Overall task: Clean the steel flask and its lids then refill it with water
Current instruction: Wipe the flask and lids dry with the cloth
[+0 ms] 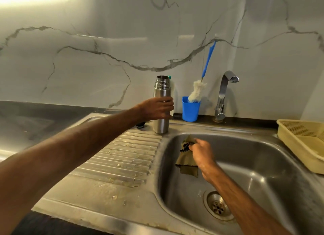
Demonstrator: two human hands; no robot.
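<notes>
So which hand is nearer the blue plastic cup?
Left. The left hand grips the steel flask right beside the blue plastic cup; the right hand holds an olive cloth down in the sink basin.

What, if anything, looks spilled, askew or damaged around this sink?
Nothing looks damaged. Water droplets and a small puddle lie on the drainboard, and its front edge looks stained. The flask stands upright, uncapped, gripped by the left hand; a dark lid lies beside its base. The right hand holds a cloth in the basin.
</notes>
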